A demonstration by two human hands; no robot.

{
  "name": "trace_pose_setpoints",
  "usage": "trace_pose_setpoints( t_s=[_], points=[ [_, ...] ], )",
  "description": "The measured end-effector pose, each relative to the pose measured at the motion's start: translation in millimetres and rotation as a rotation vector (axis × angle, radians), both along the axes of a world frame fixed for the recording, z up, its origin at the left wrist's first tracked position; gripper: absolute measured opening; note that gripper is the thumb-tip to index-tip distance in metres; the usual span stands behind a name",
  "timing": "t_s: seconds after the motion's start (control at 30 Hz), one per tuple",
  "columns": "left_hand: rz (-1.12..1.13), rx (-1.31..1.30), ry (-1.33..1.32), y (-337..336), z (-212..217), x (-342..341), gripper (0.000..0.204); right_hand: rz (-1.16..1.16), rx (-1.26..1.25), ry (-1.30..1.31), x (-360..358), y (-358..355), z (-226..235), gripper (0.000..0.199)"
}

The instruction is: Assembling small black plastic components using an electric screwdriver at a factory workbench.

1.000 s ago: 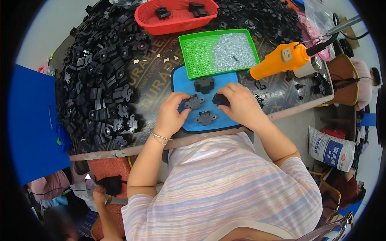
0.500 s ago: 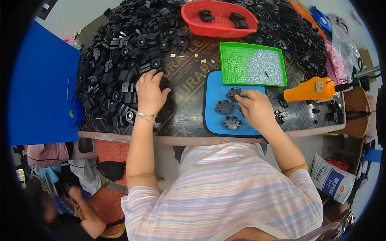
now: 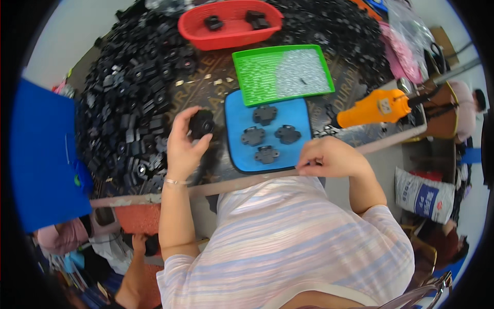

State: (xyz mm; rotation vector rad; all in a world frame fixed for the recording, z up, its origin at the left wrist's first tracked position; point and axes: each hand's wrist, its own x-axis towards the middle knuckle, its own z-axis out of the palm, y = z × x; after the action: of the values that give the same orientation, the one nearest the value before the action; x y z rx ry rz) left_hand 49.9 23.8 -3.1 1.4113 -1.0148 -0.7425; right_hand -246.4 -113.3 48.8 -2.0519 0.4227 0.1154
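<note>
My left hand [image 3: 183,149] is raised left of the blue mat [image 3: 236,155], its thumb and fingers closed around a black plastic part [image 3: 202,123] with a round face. Several dark flanged plastic parts lie apart from one another on the mat, among them an upper one [image 3: 264,114] and a lower one [image 3: 267,154]. At the mat's lower right corner, by the table's front edge, my right hand [image 3: 333,157] has its fingers curled together. Whatever is between those fingertips, if anything, is too small to name.
A large heap of black parts [image 3: 128,87] covers the table's left side. Behind the mat lie a green tray [image 3: 280,99] of small silvery pieces and a red basket [image 3: 226,38] with black parts. An orange power tool [image 3: 373,108] is at right. Another person's arm [image 3: 133,273] shows lower left.
My left hand has taken a round-faced black part from the heap's edge. The right hand has left the mat's parts and drawn back toward the table edge. The whole view has shifted.
</note>
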Motion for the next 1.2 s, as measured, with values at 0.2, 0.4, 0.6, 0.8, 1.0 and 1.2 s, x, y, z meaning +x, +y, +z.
trace_pose_setpoints(
  t_s=[0.2, 0.4, 0.6, 0.8, 1.0, 1.2],
  points=[
    [-0.178, 0.076, 0.183, 1.2, -7.5, -21.5, 0.060, -0.578, -0.456, 0.263, -63.6, -17.1, -19.1, 0.012],
    [-0.125, 0.146, -0.231, -11.3, -33.1, -29.7, 0.065, -0.754, -0.468, 0.149, -45.8, -28.8, -40.6, 0.018],
    [-0.100, 0.115, -0.224, -5.5, -45.4, -37.8, 0.073, -0.791, -0.522, 0.065, -55.7, -38.7, -66.5, 0.021],
    [-0.066, 0.115, -0.184, 5.8, -43.9, -37.1, 0.072, -0.993, -0.215, -0.192, -80.8, -49.0, -63.0, 0.009],
    [-0.123, 0.155, -0.106, 14.9, -45.8, -40.0, 0.080, -0.897, -0.415, -0.211, -59.6, -49.9, -66.4, 0.013],
    [-0.070, 0.143, -0.101, 24.8, -35.1, -45.4, 0.077, -0.689, -0.123, -0.183, -62.8, -28.0, -38.6, 0.026]
  ],
)
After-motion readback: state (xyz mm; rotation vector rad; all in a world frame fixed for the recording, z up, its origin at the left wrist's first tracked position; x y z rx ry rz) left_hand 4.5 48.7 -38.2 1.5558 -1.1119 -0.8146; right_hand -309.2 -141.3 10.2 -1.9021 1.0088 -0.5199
